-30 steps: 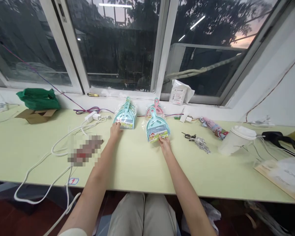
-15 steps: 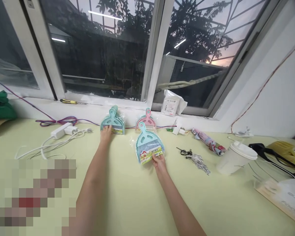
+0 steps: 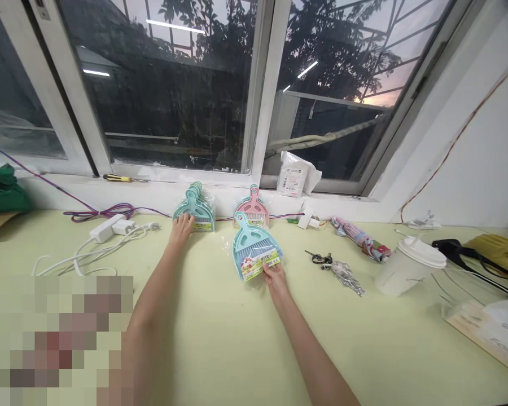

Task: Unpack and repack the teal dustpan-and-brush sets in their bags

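My right hand [image 3: 273, 278] grips the lower edge of a teal mini dustpan-and-brush set [image 3: 254, 248] in a clear wrapper, held just above the pale green table [image 3: 237, 338]. Behind it a pink set [image 3: 253, 210] leans near the window sill. My left hand [image 3: 182, 227] rests with its fingers on the near edge of a stack of teal sets [image 3: 197, 208] to the left.
White cables and a charger [image 3: 105, 230] lie at left, with a screwdriver [image 3: 118, 178] on the sill. A key bunch [image 3: 336, 269], folded umbrella [image 3: 358, 241], lidded plastic cup [image 3: 408, 265] and black strap [image 3: 465, 251] sit at right. A blurred patch covers the lower left.
The camera tilted up and closer. My right hand drew the teal set slightly toward me, away from the pink one. The left hand stayed on the teal stack.
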{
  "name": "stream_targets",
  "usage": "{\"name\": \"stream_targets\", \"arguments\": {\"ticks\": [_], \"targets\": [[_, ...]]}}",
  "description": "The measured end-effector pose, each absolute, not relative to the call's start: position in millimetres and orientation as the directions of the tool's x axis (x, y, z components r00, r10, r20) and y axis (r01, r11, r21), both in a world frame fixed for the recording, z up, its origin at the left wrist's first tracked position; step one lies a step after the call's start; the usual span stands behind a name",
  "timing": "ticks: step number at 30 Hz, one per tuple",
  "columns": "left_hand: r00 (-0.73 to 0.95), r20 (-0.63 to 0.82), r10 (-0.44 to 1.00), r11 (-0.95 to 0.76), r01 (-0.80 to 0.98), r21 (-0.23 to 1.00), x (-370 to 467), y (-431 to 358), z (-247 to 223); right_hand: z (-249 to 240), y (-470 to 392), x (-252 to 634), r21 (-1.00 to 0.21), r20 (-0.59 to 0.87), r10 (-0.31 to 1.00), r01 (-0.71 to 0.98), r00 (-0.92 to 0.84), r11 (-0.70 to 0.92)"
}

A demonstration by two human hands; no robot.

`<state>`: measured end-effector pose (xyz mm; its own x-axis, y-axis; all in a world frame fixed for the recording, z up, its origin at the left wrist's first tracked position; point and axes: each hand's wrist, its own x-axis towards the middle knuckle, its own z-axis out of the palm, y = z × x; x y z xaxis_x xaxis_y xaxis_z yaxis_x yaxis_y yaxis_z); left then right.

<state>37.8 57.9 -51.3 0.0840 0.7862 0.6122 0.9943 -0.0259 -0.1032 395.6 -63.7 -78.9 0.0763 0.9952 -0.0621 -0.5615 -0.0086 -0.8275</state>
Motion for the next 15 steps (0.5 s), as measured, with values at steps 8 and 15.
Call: {"name": "stream_targets", "arguments": {"ticks": [8, 15], "targets": [[0.152, 0.67, 0.726, -0.28, 0.956, 0.086, 50, 32, -37, -87, -59, 393, -0.843, -0.043, 0.995, -0.538, 0.087, 0.011], [-0.062, 0.194, 0.979, -0.179, 0.189, 0.966, 158, -49, -47, -83, -61, 397, -0.821, -0.042, 0.996, -0.571, 0.077, 0.01]]}}
